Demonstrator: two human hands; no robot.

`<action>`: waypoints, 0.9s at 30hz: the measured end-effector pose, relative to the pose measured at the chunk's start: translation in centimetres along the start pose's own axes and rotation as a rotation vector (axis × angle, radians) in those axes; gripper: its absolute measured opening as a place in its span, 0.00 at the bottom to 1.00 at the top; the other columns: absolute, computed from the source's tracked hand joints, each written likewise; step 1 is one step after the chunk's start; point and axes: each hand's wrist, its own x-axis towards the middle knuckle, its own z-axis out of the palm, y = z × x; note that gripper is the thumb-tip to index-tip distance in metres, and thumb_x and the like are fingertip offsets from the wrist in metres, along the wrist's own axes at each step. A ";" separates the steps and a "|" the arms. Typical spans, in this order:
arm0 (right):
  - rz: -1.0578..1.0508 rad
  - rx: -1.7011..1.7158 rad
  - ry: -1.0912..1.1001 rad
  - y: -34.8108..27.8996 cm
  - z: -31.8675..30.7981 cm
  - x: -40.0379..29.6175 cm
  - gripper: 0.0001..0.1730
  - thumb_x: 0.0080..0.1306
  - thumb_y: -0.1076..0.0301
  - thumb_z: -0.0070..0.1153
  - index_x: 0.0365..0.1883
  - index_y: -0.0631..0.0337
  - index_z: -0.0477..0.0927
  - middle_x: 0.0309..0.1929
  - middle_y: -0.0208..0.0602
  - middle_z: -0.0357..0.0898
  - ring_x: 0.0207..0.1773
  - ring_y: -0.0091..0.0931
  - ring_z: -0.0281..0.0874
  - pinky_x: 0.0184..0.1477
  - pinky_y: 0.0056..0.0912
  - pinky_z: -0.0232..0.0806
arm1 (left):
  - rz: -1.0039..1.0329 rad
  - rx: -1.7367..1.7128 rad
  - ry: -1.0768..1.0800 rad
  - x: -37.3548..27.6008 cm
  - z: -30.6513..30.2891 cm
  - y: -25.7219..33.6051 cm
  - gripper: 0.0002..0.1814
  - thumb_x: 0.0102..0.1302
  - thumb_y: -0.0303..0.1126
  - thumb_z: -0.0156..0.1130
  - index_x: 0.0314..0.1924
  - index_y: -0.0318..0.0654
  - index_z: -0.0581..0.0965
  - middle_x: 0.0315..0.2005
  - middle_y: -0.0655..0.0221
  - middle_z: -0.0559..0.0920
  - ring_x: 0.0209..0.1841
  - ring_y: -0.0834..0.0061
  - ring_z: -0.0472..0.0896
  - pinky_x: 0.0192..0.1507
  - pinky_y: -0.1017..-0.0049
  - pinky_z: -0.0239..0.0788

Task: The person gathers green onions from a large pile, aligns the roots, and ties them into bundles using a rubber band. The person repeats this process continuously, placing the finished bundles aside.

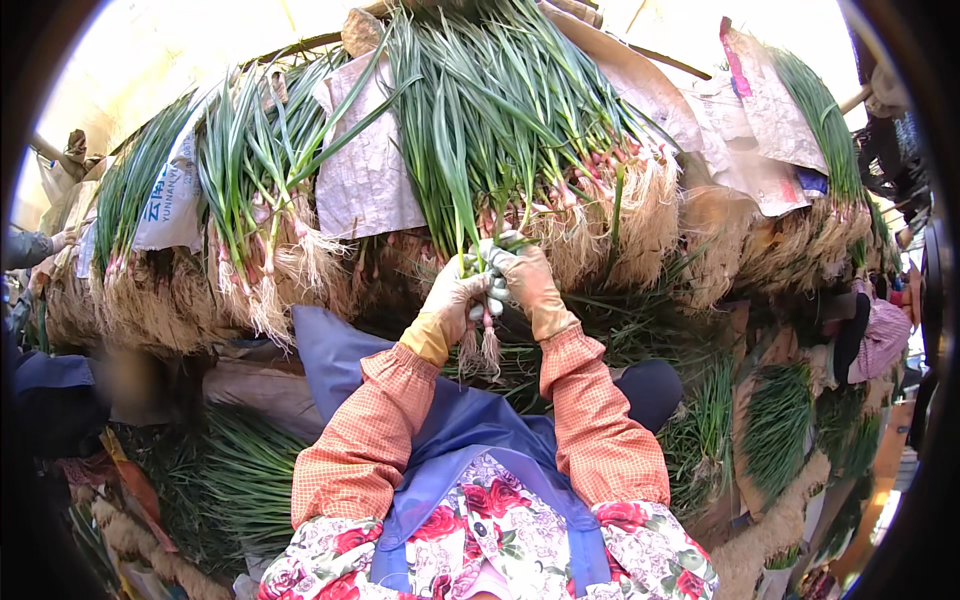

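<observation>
Both my hands wear pale gloves and meet at the middle of the view. My left hand is closed around the lower stems of a few green garlic plants, their pinkish bulbs and roots hanging below the fingers. My right hand touches the same stems from the right, fingers bent, with a bit of green leaf at its top. Just behind them, a thick row of green garlic lies with leaves pointing away and roots hanging towards me. A smaller bunch lies to the left.
Woven sacks lie among the bunches. Cut leaves lie under the row. More green garlic lies at the lower left and at the right. Another person's gloved hand shows at the far left; a person in pink is at the right.
</observation>
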 end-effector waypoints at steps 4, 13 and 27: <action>-0.425 0.054 0.166 -2.5 0.8 -3.3 0.14 0.72 0.66 0.54 0.51 0.64 0.80 0.37 0.33 0.83 0.34 0.22 0.78 0.37 0.23 0.72 | 0.093 -0.370 -0.015 0.7 0.4 -0.5 0.13 0.71 0.30 0.56 0.53 0.40 0.71 0.28 0.65 0.82 0.21 0.75 0.78 0.17 0.77 0.70; -0.241 -0.645 0.341 -4.2 -8.5 3.8 0.17 0.68 0.60 0.60 0.49 0.63 0.80 0.41 0.37 0.84 0.41 0.23 0.80 0.41 0.24 0.74 | 0.155 -0.369 -0.124 0.9 5.2 2.0 0.19 0.72 0.35 0.57 0.59 0.39 0.68 0.30 0.68 0.80 0.28 0.73 0.80 0.29 0.72 0.73; 0.102 -0.471 -0.098 -2.7 -4.4 2.2 0.29 0.67 0.48 0.58 0.60 0.58 0.73 0.37 0.34 0.82 0.22 0.20 0.72 0.25 0.25 0.66 | 0.095 0.068 -0.127 3.0 1.4 0.8 0.13 0.57 0.18 0.60 0.44 0.30 0.76 0.27 0.62 0.83 0.18 0.79 0.78 0.20 0.82 0.70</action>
